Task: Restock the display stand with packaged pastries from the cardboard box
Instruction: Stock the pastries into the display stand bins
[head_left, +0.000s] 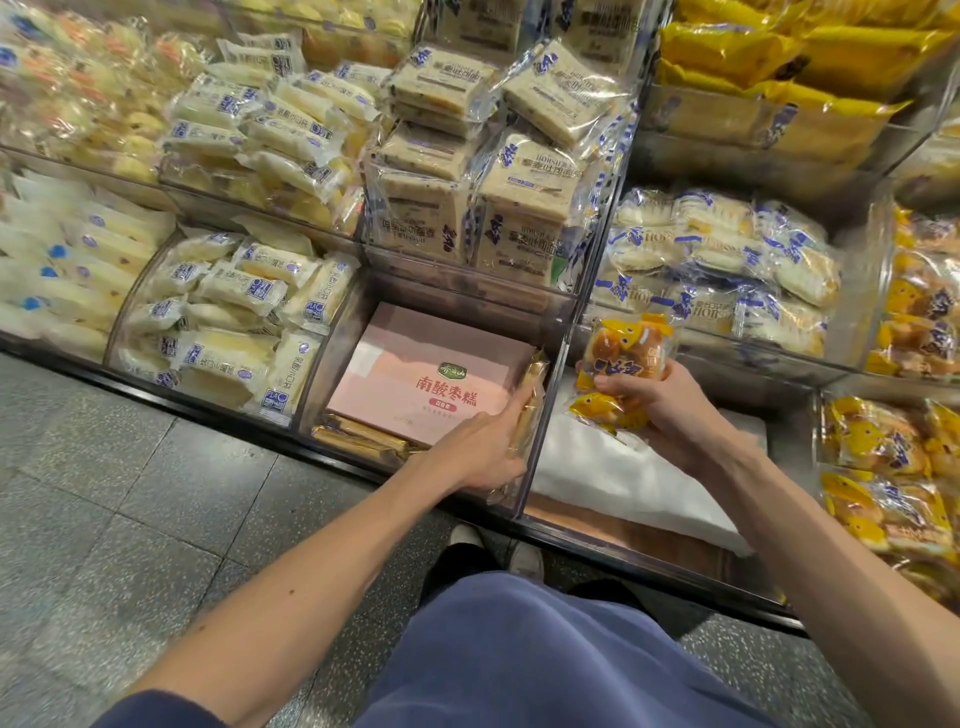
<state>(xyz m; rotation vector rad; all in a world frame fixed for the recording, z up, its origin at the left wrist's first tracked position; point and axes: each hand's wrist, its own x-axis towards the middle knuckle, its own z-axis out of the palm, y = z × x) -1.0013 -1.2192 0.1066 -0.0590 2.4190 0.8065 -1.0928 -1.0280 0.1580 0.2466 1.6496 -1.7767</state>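
Grey speckled floor tiles (130, 493) fill the lower left, running up to the black base edge of the display stand (156, 387). The stand rises in tiers of clear plastic bins. The far-left bin is heaped with pale wrapped pastries (67, 270). The next one holds white packets with blue labels (228, 322), stacked to the rim.

The middle bin (324, 364) is mostly taken up by a flat pink box (431, 364) with red print, and gold-wrapped bars (358, 436) lie along its front. The left hand (483, 441) reaches into this bin and grasps a gold-wrapped packet (532, 395) standing against the right wall. Above it, on the upper tier, sit bagged brown toast slices (467, 156).

Just right of that wall the right hand (654, 410) is clenched round yellow bun packets (623, 353) — held in the air above a low bin lined with a white sheet (613, 467). Behind it lie white buns in blue-printed wrap (727, 260), and at the far right more yellow bun packs (883, 452) fill the lower bins.

At the bottom, blue trousers (519, 665) and a shoe (524, 558) — the shoe on the floor close to the stand's base
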